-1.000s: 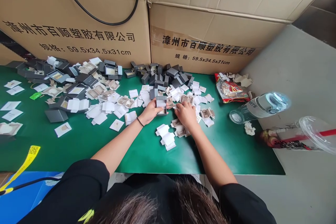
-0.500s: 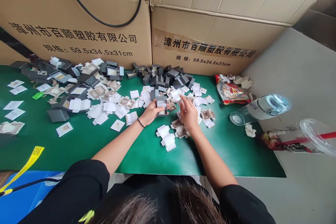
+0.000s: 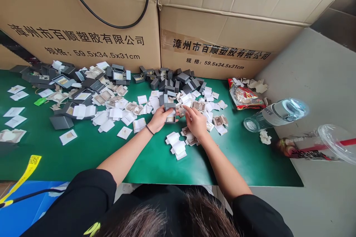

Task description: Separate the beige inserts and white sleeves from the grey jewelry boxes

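My left hand (image 3: 158,119) is closed around a small dark grey jewellery-type box (image 3: 170,114), its lid raised and a pale inside showing. To the right of that box is my right hand (image 3: 197,121), the index finger pointing left toward it and apart from it. Nothing shows in these fingers, though the thumb is partly hidden. Under and beside the right hand lie grey-brown folded inserts (image 3: 189,136). Just below the box, an unfolded white card piece (image 3: 177,146) rests on the green table (image 3: 111,159).
Dark boxes (image 3: 183,78) and white cards (image 3: 114,114) are heaped along the back and left. Brown cartons (image 3: 217,37) stand behind. At right are a red snack bag (image 3: 246,96), a clear bottle (image 3: 275,114), crumpled tissue (image 3: 265,137) and a plastic cup (image 3: 314,144).
My right hand has moved slightly left toward the box, its fingers now less spread. The left hand still holds the box, which has shifted a little and shows its inside differently.
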The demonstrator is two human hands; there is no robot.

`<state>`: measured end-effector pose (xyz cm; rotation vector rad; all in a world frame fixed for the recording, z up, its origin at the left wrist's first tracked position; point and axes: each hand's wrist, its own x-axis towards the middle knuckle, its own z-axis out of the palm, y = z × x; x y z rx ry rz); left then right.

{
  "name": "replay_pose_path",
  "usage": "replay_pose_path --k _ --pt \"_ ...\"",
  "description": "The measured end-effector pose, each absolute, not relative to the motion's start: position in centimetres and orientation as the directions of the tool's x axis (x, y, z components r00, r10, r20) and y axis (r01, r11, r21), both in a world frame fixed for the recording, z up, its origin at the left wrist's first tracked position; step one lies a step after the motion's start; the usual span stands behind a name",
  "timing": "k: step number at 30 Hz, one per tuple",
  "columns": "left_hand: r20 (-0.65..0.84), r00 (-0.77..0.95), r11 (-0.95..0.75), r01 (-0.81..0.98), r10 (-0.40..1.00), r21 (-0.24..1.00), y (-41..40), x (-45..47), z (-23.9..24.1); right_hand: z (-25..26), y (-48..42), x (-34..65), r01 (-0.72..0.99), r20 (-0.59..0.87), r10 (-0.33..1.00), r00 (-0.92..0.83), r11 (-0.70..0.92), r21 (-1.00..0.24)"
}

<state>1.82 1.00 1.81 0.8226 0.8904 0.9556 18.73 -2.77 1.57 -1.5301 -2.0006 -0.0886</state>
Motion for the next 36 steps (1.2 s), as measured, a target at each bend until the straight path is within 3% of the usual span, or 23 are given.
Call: replay_pose_path --k 9,24,36 --pt "-0.189 0.387 0.318 -0.304 0.902 0.898 1.01 1.69 1.68 1.92 -2.92 18.59 0.894 0.494 0.855 -0.156 0.335 -0.298" --pt "-0.231 0.363 0.33 -0.241 0.903 0.913 0.91 1.95 1.76 1.57 -2.91 18.4 0.852 0.575 0.812 -0.098 0.367 -0.374" --pt "-0.187 0.431 0.375 -0.406 0.883 0.834 0.65 1.6 2.04 1.7 -3.08 18.38 0.802 0.572 0.817 -0.067 0.385 -0.456"
